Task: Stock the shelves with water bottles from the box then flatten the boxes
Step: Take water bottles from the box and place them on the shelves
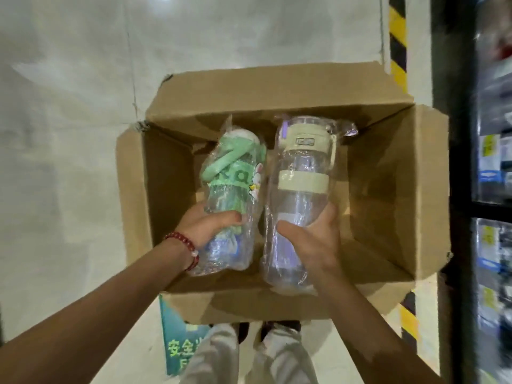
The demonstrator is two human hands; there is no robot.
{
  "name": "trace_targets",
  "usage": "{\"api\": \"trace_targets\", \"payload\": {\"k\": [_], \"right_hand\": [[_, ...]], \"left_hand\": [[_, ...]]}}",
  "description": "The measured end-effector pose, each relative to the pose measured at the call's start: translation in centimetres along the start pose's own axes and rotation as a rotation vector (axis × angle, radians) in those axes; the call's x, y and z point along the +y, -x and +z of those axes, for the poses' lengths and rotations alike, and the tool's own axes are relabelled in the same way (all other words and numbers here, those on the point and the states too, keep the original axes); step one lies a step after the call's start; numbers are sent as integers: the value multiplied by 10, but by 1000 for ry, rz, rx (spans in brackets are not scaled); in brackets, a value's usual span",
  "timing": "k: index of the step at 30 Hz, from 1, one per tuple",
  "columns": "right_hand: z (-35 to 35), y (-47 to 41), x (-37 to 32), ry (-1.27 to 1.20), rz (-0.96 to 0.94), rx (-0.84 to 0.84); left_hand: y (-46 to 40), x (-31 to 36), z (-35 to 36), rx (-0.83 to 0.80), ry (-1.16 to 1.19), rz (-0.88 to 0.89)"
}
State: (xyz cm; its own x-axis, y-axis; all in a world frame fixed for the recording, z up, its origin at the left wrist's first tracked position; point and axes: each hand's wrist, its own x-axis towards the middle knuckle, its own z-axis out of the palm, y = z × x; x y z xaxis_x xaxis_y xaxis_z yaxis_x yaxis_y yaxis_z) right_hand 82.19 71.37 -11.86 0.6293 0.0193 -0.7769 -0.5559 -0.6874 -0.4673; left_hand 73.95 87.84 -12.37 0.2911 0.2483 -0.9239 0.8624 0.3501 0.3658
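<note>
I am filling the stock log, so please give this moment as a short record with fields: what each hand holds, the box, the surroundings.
left hand: grips green bottle, plastic-wrapped
right hand: grips cream-banded clear bottle, plastic-wrapped
box: cardboard, flaps open, on the floor
bottles' position: over the open box, side by side
shelves: at right, blurred

Pale concrete floor (69,134), yellow-black hazard stripe (397,42) beside dark shelving (460,134); green floor sign (177,345) below.

Green floor sign (177,339) w/ white text; yellow-black hazard tape (397,45).
</note>
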Motion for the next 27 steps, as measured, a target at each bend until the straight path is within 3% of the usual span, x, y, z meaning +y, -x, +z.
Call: {"api": "trace_targets", "payload": {"k": [5,18,27], "right_hand": [[-57,98,-50,-27,-69,-21],[-208,326,-173,-216,-376,168],[-275,446,-175,-202,-522,205]], "left_hand": [[113,47,-20,13,23,184],[387,166,-17,14,170,612],[508,172,-12,-134,176,760]]}}
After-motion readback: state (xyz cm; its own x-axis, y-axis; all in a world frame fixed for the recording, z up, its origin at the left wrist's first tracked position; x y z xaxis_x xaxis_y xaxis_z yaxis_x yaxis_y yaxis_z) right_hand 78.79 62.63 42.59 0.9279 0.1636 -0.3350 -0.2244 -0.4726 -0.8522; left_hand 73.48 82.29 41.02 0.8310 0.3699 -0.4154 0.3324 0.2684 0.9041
